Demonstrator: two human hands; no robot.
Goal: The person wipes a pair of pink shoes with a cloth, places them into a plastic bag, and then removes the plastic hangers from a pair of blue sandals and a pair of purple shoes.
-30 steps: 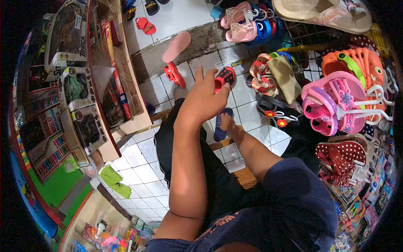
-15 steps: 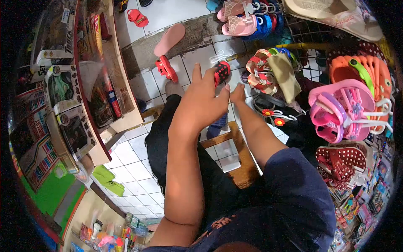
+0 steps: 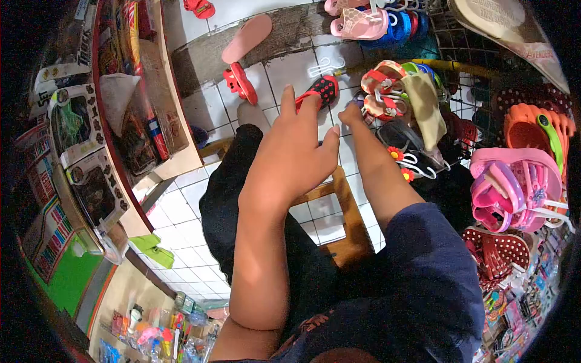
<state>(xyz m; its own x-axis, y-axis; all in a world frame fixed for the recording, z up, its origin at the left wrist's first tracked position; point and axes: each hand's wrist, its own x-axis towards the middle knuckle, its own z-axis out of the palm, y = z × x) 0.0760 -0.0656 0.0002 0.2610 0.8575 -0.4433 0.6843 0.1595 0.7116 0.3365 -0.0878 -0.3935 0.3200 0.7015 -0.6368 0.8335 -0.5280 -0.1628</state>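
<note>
My left hand [image 3: 296, 145] is held over the floor, back of the hand up, fingers and thumb apart. Its fingertips overlap the red strap of a black dotted clog [image 3: 325, 91] in the view; nothing shows in its grasp. Farther right, my right hand [image 3: 351, 115] reaches beside a cluster of red and cream sandals [image 3: 381, 109], close to a small purple item [image 3: 360, 99]. Most of its fingers are hidden. A red shoe [image 3: 240, 83] and a pink insole-shaped piece [image 3: 247, 39] lie beyond my left hand.
A wooden stool [image 3: 351, 236] stands below my arms. Dark sandals with flowers [image 3: 402, 142], pink sandals [image 3: 514, 187] and orange clogs [image 3: 532, 133] are at the right. Shelves with boxed toys [image 3: 100, 193] line the left side. White hangers [image 3: 327, 66] lie behind the clog.
The view has shifted slightly. My right hand has come nearer the red and cream sandals. My left hand stays spread, and the dotted clog now shows more to the right of its fingers.
</note>
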